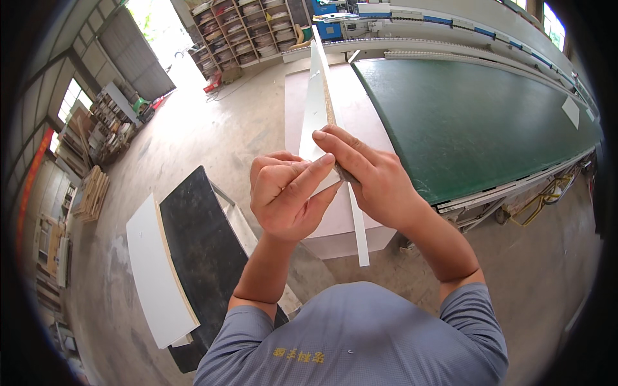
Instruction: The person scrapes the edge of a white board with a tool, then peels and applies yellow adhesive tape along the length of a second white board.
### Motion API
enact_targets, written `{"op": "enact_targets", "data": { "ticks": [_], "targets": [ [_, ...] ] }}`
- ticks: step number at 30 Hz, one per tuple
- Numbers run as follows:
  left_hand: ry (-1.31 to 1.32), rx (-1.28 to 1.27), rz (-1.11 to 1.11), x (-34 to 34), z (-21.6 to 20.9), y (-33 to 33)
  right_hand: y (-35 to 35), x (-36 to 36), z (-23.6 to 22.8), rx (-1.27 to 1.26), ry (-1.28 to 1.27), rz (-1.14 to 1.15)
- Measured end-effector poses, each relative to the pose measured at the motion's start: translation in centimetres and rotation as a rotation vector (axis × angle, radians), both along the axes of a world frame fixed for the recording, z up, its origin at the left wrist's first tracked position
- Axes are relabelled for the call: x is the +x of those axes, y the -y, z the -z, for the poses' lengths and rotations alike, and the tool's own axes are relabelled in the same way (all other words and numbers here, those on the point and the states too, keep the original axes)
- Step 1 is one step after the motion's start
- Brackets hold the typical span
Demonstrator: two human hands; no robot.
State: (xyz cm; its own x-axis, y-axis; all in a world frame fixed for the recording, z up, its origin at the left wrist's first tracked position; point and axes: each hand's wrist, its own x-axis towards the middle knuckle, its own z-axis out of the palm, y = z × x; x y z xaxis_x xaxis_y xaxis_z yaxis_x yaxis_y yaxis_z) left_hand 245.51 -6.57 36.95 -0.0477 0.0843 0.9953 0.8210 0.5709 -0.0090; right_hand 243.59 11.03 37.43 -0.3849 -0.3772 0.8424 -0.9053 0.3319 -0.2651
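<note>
A long white panel (313, 106) stands on edge in front of me, its bare chipboard edge (330, 108) facing up. My left hand (286, 193) is closed at the panel's near end, index finger and thumb pressed about it. Over the top edge lies my right hand (376, 174), fingers stretched forward and touching the left fingertips. A small dark piece (346, 174) shows under the right palm, gripped there; its kind is hidden. From below the hands a narrow white strip (359, 235) hangs toward me. Beneath it all is a pale pinkish stack or table (298, 96).
A green-topped machine bed (476, 122) fills the right, with a small white offcut (571, 112) on it. At my left stands a black-topped table (199, 238) bearing a white board (158, 276). Shelves of rolls (241, 32) line the back.
</note>
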Motion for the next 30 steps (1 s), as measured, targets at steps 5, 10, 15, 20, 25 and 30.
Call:
{"op": "enact_targets", "data": {
  "ticks": [5,10,15,20,25,30],
  "targets": [
    [0.041,0.020,-0.052,0.9,1.5,0.4,1.2,2.5,-0.6,0.016,0.171,0.059],
    [0.182,0.058,-0.219,3.3,4.3,2.7,1.8,3.0,2.4,-0.054,0.250,0.003],
    [0.624,0.808,-0.347,9.3,13.7,8.3,-3.2,-0.3,22.4,-0.241,0.721,0.208],
    [1.261,1.572,0.004,13.8,31.6,12.7,-9.1,0.9,47.7,-0.125,1.160,0.508],
    [1.862,1.072,0.328,13.7,45.7,8.7,-6.9,3.2,57.1,-0.139,1.368,0.426],
    [2.108,0.728,0.339,11.1,53.7,4.1,-4.6,2.9,57.9,-0.117,1.459,0.237]
  ]
}}
